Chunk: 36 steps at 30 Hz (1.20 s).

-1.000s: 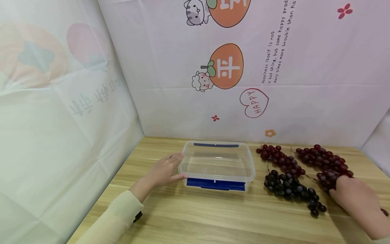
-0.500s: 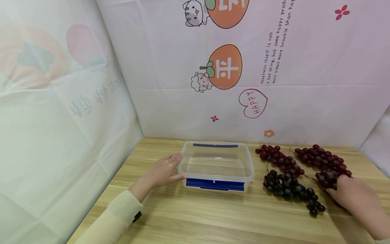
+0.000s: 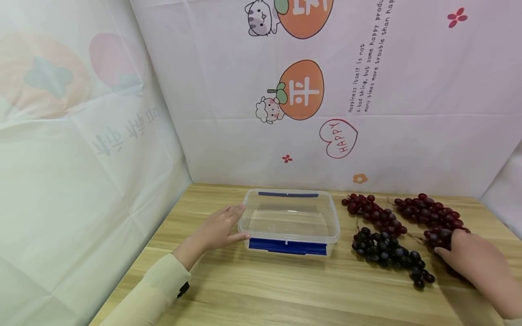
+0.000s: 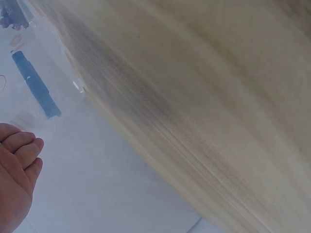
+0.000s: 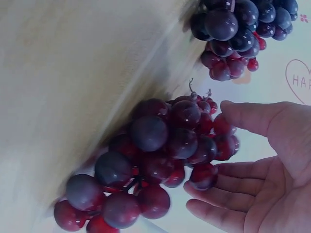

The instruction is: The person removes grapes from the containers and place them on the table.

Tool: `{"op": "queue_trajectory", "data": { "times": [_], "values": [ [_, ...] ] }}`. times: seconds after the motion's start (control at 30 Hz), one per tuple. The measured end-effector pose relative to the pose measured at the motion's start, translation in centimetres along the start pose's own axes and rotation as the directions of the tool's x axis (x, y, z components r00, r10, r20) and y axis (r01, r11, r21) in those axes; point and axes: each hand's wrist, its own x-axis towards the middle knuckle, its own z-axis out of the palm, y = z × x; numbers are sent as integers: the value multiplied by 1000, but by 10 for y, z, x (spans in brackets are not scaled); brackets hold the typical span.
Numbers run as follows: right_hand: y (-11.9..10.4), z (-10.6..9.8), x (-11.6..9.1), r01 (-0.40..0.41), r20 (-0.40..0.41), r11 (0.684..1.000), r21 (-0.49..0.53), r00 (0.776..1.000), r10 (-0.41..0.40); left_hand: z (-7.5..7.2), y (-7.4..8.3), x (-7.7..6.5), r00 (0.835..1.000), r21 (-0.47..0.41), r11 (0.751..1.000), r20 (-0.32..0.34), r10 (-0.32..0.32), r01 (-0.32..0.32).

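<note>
A clear plastic food box [image 3: 293, 237] with blue clips [image 3: 287, 246] sits mid-table in the head view. My left hand [image 3: 218, 230] rests against its left side, fingers straight and thumb near the front corner. In the left wrist view, that hand [image 4: 17, 177] shows below the box's blue clip [image 4: 36, 83]. At the far right, my right hand [image 3: 475, 258] is over a dark red bunch of grapes [image 3: 439, 236]. In the right wrist view, the thumb and extended fingers of this hand [image 5: 272, 170] lie on either side of the grape bunch [image 5: 155, 160], the palm apart from it.
Two more red grape bunches, one left [image 3: 375, 215] and one right [image 3: 428, 210], lie at the back of the wooden table [image 3: 261, 290]. A black bunch [image 3: 389, 251] lies in front of them. Printed cloth walls [image 3: 228, 149] stand behind and to the left.
My right thumb has shifted slightly left along the grapes. A grape seen past my right wrist earlier is now out of sight. The left hand and the box stay put.
</note>
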Motion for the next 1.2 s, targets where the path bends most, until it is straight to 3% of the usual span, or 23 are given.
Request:
{"op": "queue_trajectory", "data": {
  "times": [0.23,0.47,0.6,0.83,1.0,1.1,1.2],
  "values": [
    [-4,-10,4,25,-48,1000,-8,999,-26,2,-3,-1,1000,17,1000,3,1,-2],
    [-14,-22,0,64,-173,998,-23,983,-67,0,-4,-1,1000,48,999,7,11,-11],
    [-19,-31,0,74,-266,997,-35,961,-81,0,-6,0,1000,54,998,-11,29,-29],
    [-27,-36,3,118,-448,989,-89,882,-146,-3,-7,3,1000,49,998,1,31,-31],
    [-37,-44,5,128,-481,989,-77,864,-149,-10,-9,7,1000,56,998,-17,17,-16],
    [-42,-48,8,126,-472,990,-59,871,-139,-14,-11,9,998,77,997,-57,4,1],
    [-47,-50,12,155,-489,986,-56,857,-162,-16,-15,13,995,99,995,-100,-9,19]
  ]
}}
